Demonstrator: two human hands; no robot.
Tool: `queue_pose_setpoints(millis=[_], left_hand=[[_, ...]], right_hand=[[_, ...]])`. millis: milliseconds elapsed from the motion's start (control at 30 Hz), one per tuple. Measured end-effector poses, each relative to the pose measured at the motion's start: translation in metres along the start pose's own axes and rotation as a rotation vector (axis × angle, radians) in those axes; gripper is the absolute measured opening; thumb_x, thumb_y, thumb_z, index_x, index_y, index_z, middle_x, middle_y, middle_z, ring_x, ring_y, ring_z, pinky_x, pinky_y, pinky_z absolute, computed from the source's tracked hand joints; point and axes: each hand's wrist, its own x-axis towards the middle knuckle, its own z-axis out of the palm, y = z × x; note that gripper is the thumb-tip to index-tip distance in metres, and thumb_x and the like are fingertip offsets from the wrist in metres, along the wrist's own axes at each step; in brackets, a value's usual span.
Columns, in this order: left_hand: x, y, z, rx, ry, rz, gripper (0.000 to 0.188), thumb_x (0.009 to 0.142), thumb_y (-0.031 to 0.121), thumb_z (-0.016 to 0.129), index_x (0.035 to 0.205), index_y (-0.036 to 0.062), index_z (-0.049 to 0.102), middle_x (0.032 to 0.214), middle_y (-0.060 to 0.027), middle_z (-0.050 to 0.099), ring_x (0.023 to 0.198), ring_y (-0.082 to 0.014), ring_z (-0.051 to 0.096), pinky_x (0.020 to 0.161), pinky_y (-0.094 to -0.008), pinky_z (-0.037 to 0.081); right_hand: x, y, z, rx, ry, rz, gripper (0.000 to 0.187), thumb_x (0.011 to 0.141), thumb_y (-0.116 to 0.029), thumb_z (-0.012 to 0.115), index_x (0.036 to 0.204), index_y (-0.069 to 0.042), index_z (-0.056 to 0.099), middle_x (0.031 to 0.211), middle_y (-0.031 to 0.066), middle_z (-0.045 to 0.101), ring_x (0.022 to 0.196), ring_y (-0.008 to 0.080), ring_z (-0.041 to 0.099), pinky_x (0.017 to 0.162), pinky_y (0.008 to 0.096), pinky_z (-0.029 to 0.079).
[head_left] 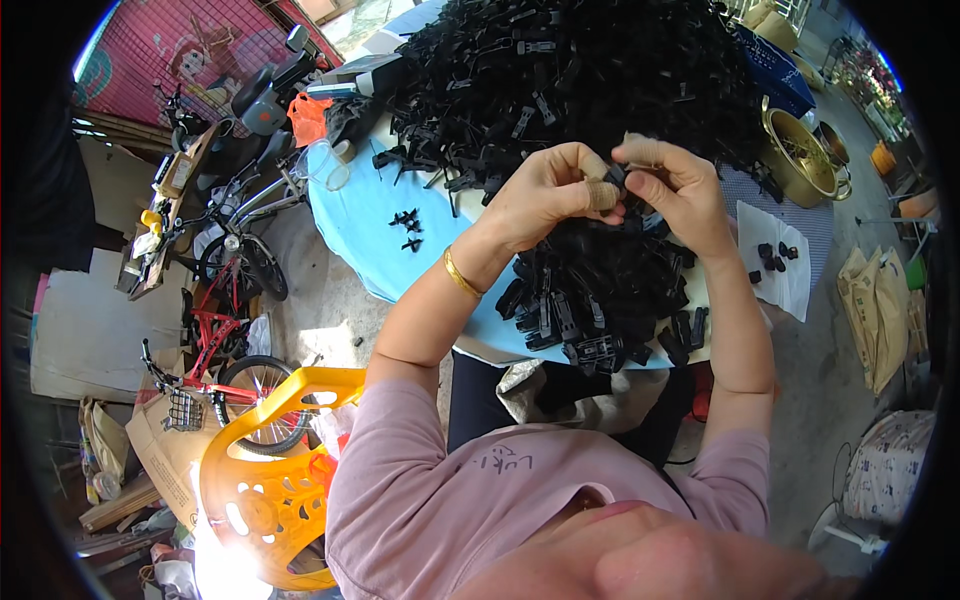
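My left hand (pixel 560 190) and my right hand (pixel 675 185) meet above the table, fingertips pinched together on a small black plastic part (pixel 616 176). Its exact kind is mostly hidden by the fingers. Tan wraps cover some of the fingertips on both hands. Right below them lies a smaller heap of black plastic clips (pixel 575 300), reaching the table's near edge. Behind the hands rises a large pile of similar black parts (pixel 600 75). A few tiny black pieces (pixel 406 222) sit apart on the light blue tabletop (pixel 360 245), left of my hands.
A white sheet (pixel 785 290) with several small black pieces lies at the table's right. Beyond it stand a brass-coloured pot (pixel 800 165) and a blue box (pixel 775 70). A yellow plastic chair (pixel 265 490) and bicycles (pixel 210 340) are on the left. Paper sacks (pixel 872 310) stand right.
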Motion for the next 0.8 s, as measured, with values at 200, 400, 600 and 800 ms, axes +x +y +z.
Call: queue_pose_setpoints(millis=[200, 400, 600, 800], left_hand=[[0.002, -0.005, 0.009, 0.22, 0.261, 0.304, 0.015, 0.078, -0.003, 0.06, 0.085, -0.0005, 0.047, 0.085, -0.0061, 0.056, 0.079, -0.0156, 0.061, 0.073, -0.0249, 0.05], [-0.002, -0.007, 0.018, 0.377, 0.29, 0.421, 0.028, 0.078, -0.004, 0.061, 0.105, -0.0031, 0.052, 0.088, -0.0037, 0.058, 0.082, -0.0076, 0.056, 0.073, -0.0205, 0.048], [-0.004, -0.012, 0.016, 0.568, 0.306, 0.538, 0.022, 0.076, -0.008, 0.061, 0.097, -0.0036, 0.056, 0.095, -0.0068, 0.058, 0.086, -0.0113, 0.057, 0.074, -0.0224, 0.049], [-0.004, -0.005, 0.019, 1.026, 0.388, 0.775, 0.023, 0.068, -0.003, 0.067, 0.09, 0.0009, 0.06, 0.086, -0.0108, 0.061, 0.075, -0.0205, 0.062, 0.064, -0.0252, 0.051]], right_hand=[[-0.004, 0.0, 0.008, -0.034, 0.08, 0.034, 0.012, 0.089, -0.012, 0.051, 0.089, -0.002, 0.057, 0.071, -0.002, 0.053, 0.057, 0.0008, 0.041, 0.049, 0.015, 0.031], [-0.006, -0.008, 0.015, -0.125, 0.092, 0.079, 0.011, 0.088, -0.012, 0.052, 0.087, -0.002, 0.057, 0.065, -0.0031, 0.052, 0.054, 0.0011, 0.04, 0.048, 0.0154, 0.03], [-0.008, -0.012, 0.016, -0.128, 0.06, 0.116, 0.014, 0.089, -0.013, 0.051, 0.085, -0.001, 0.058, 0.064, -0.0024, 0.052, 0.054, 0.0019, 0.041, 0.048, 0.0158, 0.031], [-0.003, -0.005, 0.013, -0.112, 0.034, 0.125, 0.013, 0.087, -0.011, 0.052, 0.086, 0.0, 0.058, 0.065, -0.0011, 0.053, 0.055, 0.0029, 0.043, 0.05, 0.0152, 0.033]])
